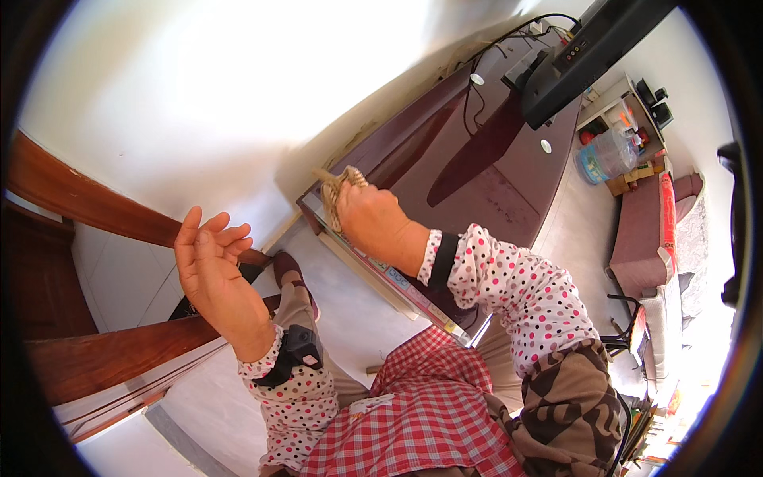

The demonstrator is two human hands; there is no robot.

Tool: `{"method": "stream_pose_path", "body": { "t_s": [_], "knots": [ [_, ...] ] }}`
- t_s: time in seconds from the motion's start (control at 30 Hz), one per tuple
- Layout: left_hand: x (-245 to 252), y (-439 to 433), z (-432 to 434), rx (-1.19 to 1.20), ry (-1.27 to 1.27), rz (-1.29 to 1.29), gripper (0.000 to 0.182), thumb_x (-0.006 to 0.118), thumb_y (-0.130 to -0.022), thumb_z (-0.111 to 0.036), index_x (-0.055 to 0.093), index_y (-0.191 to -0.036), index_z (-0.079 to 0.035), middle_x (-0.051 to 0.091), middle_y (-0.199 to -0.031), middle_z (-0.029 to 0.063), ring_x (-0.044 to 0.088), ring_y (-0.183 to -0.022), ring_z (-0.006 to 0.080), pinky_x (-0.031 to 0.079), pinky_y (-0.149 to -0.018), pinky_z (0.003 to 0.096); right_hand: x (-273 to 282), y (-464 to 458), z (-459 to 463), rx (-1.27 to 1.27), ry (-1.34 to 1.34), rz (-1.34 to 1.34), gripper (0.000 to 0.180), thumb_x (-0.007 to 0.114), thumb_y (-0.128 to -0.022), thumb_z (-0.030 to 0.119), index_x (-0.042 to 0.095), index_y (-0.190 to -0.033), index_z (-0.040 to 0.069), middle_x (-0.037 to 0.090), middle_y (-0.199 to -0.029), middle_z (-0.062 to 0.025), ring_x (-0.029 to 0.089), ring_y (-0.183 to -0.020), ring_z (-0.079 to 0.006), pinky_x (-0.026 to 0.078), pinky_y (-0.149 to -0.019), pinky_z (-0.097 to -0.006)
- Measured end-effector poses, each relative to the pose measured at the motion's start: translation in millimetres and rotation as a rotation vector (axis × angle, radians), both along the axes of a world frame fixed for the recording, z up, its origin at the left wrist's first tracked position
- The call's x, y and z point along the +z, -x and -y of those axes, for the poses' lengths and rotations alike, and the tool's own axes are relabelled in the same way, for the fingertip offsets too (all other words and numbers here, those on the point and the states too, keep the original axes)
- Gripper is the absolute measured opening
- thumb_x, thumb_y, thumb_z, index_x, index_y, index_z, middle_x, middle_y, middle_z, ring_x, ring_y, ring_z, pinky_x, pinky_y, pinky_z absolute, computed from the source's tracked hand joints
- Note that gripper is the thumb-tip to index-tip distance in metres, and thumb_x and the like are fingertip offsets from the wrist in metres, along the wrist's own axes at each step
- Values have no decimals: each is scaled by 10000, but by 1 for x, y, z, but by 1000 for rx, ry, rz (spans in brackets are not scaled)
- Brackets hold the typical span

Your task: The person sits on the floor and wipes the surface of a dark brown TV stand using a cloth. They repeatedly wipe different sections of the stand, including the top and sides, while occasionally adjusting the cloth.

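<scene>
My right hand (372,223) grips a crumpled tan-and-brown cloth (343,194) at the near corner of a dark purplish TV cabinet (506,203), close to the white wall. The fingers are curled around the cloth, which hides the part of the corner beneath it. My left hand (217,271) is raised to the left, palm up with fingers slightly bent, and holds nothing. It is in front of the wooden door frame and apart from the cabinet. Both forearms wear polka-dot sleeves, and a small black device is strapped at the left wrist.
A black television (587,59) with cables stands at the cabinet's far end. Beyond it are a large clear water bottle (608,156), a sofa (641,238) and a black-framed chair (632,331). A brown wooden door frame (113,352) is at left. Patterned boxes or drawers line the cabinet's near side.
</scene>
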State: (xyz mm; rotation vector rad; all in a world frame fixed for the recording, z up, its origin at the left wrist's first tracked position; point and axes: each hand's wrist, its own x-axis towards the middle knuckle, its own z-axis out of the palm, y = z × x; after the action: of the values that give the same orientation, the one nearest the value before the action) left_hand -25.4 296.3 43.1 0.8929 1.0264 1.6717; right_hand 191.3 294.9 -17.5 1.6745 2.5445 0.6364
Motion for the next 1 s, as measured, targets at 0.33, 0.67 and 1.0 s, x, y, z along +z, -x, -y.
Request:
{"method": "stream_pose_path", "body": {
  "t_s": [0.33,0.67,1.0],
  "knots": [
    [2,-6,1,33,13,-49,312,504,-1033,-168,572,-1292,-8,687,-1055,106,675,-844,179,524,-762,293,17,-31,60,-87,175,-229,454,625,-808,156,614,-1240,17,621,-884,-94,652,-705,-240,534,-578,-369],
    [3,-5,6,22,80,19,284,527,-1043,-175,588,-1265,-9,674,-1005,110,669,-798,167,552,-719,284,16,-222,-47,-201,-43,-344,360,437,-963,118,619,-1266,52,497,-1498,-147,594,-1214,-292,508,-954,-362],
    [1,5,5,71,36,162,277,503,-1041,-128,564,-1286,-15,690,-1050,109,683,-869,186,544,-775,306,-40,-324,-43,-537,-62,119,168,582,-912,68,622,-1048,-23,666,-911,-195,691,-706,-325,568,-583,-412]
  ]
}}
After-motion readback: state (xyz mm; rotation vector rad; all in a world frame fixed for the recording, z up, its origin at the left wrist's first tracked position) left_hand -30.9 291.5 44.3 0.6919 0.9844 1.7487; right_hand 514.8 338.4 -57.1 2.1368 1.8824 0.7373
